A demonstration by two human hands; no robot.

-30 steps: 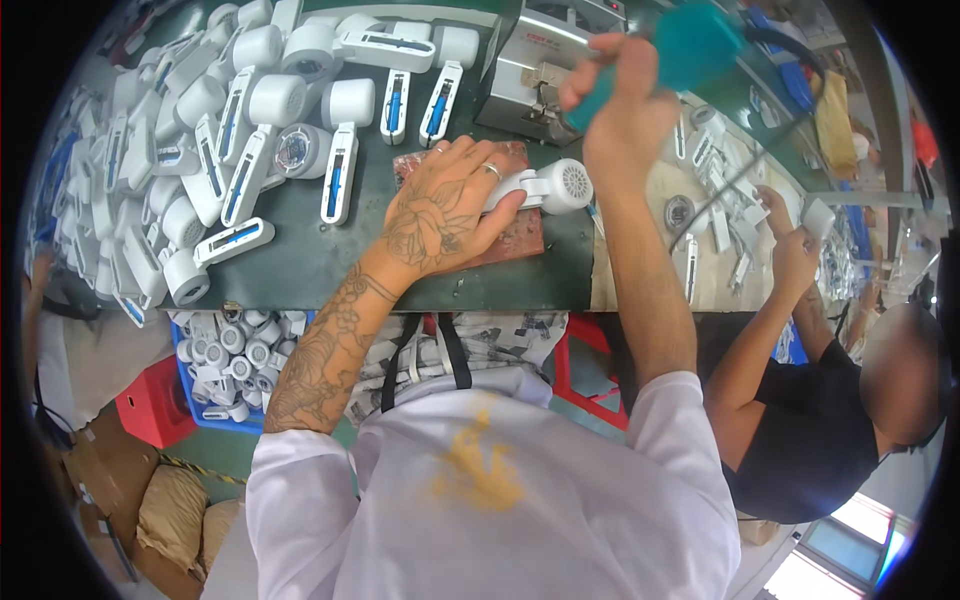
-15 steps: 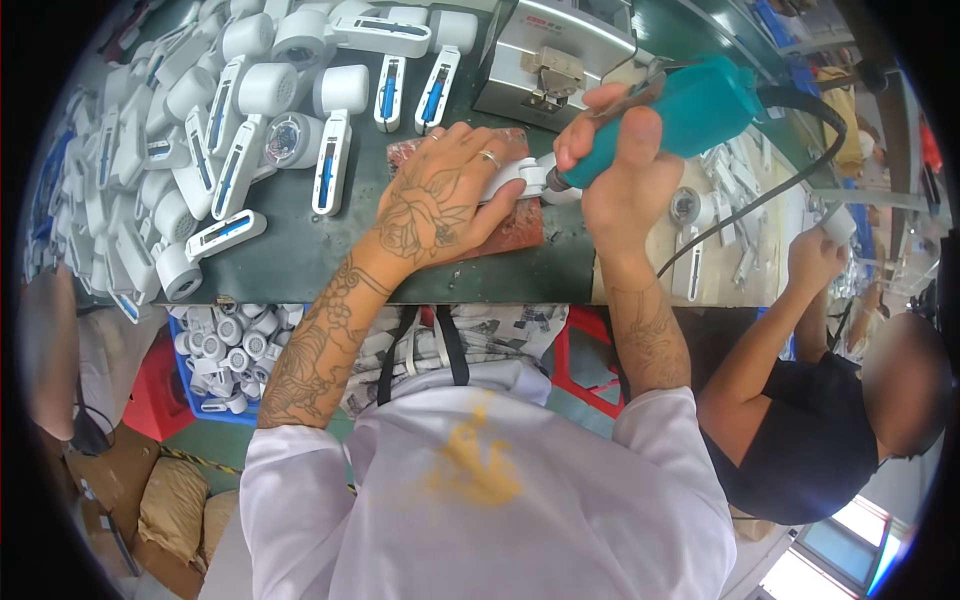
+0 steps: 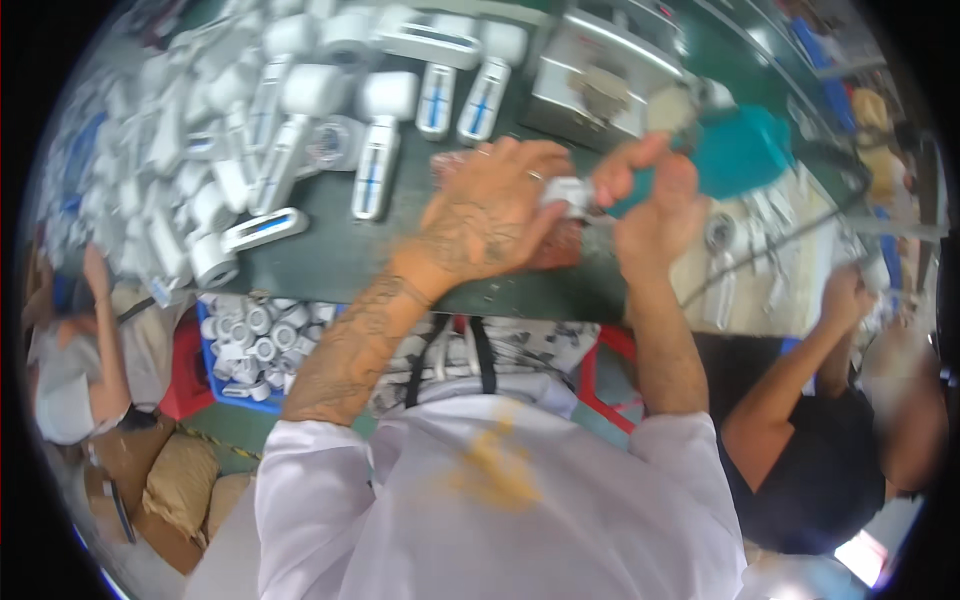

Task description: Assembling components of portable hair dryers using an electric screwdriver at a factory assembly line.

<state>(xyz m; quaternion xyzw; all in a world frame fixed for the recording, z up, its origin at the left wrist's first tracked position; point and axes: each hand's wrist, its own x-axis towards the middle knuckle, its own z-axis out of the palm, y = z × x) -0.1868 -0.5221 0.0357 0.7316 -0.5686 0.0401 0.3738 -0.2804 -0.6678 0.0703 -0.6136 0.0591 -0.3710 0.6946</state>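
My left hand [image 3: 490,205] is closed over a white plastic device [image 3: 568,194]; only one end shows beyond my thumb and fingers. Beneath it lies a worn reddish pad [image 3: 558,250] on the dark green bench. In my right hand [image 3: 655,205] is a teal electric screwdriver [image 3: 745,155], its narrow end angled down to the left toward the device. Motion blur hides whether the bit touches it. To the left stand and lie similar white devices [image 3: 376,150], with round heads and slim handles whose open slots show something blue inside.
A silver metal machine [image 3: 600,80] stands behind my hands. The screwdriver's dark cable [image 3: 765,250] crosses the right side. Below the bench edge, a blue crate [image 3: 213,365] holds many white round parts. A co-worker in black [image 3: 810,450] sits at the right; another person [image 3: 85,360] is at the left.
The whole view has shifted, so the bench appears farther right and lower. My right hand and the screwdriver are now blurred by motion. Both hands keep their grip.
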